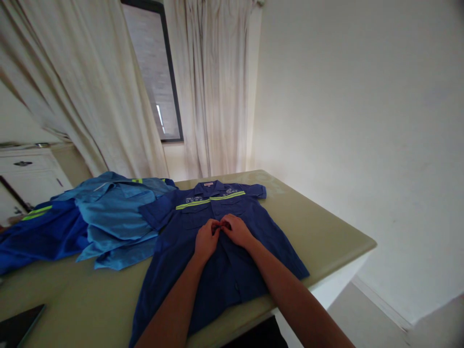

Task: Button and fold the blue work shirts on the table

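Note:
A navy short-sleeved work shirt lies front up on the table, its collar away from me and its hem at the near edge. A yellow-green reflective stripe crosses its chest, with pale lettering above. My left hand and my right hand meet at the front placket, just below the chest pockets. Fingers of both are closed in a pinch on the shirt's front edges. Whether a button lies between the fingertips is hidden. Lower down, the placket hangs partly apart.
Light blue shirts and a bright blue garment with yellow-green stripes are heaped at the left of the greenish table. A dark flat device rests at the near left corner. Behind are curtains and a white cabinet.

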`<move>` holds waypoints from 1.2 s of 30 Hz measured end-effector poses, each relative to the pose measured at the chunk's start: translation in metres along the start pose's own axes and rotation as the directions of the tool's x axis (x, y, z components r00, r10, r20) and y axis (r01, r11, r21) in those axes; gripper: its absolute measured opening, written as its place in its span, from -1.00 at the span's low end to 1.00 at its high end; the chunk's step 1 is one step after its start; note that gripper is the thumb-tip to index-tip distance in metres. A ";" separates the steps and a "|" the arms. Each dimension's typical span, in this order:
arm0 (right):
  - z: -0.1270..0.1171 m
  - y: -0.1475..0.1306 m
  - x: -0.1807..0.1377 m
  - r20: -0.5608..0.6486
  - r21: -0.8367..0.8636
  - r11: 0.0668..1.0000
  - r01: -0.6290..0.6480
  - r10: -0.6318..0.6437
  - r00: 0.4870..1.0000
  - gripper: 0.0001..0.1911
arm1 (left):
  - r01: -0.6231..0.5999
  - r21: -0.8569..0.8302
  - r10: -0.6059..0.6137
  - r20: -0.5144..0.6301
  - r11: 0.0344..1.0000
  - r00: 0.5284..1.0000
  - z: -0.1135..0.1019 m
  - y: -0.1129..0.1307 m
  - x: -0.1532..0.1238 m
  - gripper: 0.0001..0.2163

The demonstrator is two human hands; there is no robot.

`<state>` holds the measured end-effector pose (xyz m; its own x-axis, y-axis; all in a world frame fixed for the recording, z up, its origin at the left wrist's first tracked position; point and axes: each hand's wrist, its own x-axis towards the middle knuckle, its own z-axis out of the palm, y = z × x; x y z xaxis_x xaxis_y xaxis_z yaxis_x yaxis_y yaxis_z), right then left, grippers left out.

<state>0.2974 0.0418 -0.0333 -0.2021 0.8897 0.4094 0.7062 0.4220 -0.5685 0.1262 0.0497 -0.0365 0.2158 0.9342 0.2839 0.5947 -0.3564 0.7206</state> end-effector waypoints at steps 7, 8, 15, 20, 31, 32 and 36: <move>0.006 0.003 -0.002 -0.007 -0.027 0.999 -0.030 0.030 1.000 -0.81 | -0.035 0.133 0.036 -0.004 0.991 0.999 0.002 0.001 -0.002 -0.91; 0.008 0.003 -0.002 -0.001 -0.031 0.999 -0.031 0.031 1.000 -0.82 | -0.042 0.147 0.041 0.008 0.988 0.999 0.001 0.000 -0.002 -0.91; 0.003 -0.003 -0.002 0.027 0.000 1.000 -0.028 0.028 0.999 -0.85 | -0.016 0.140 0.009 0.051 0.990 0.999 -0.001 -0.001 -0.001 -0.84; 0.001 -0.007 -0.001 0.026 -0.010 0.998 -0.070 0.070 0.997 -0.94 | -0.003 0.148 -0.002 0.035 0.989 0.999 -0.001 0.002 -0.002 -0.81; 0.003 -0.003 0.006 0.000 0.186 0.953 -0.241 0.245 0.969 -0.93 | -0.130 0.266 0.130 0.019 0.955 0.991 -0.003 0.008 -0.005 -0.77; 0.002 -0.003 0.007 0.002 0.221 0.938 -0.267 0.273 0.962 -0.94 | -0.120 0.272 0.123 0.005 0.955 0.992 -0.004 0.009 -0.006 -0.80; -0.001 -0.004 0.006 -0.022 0.307 0.902 -0.304 0.326 0.945 -0.87 | -0.109 0.303 0.112 0.009 0.947 0.994 -0.006 0.014 -0.007 -0.90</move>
<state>0.2945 0.0456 -0.0278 0.0545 0.9746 0.2173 0.4904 0.1635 -0.8560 0.1278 0.0381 -0.0245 0.2879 0.8886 0.3571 0.7738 -0.4356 0.4599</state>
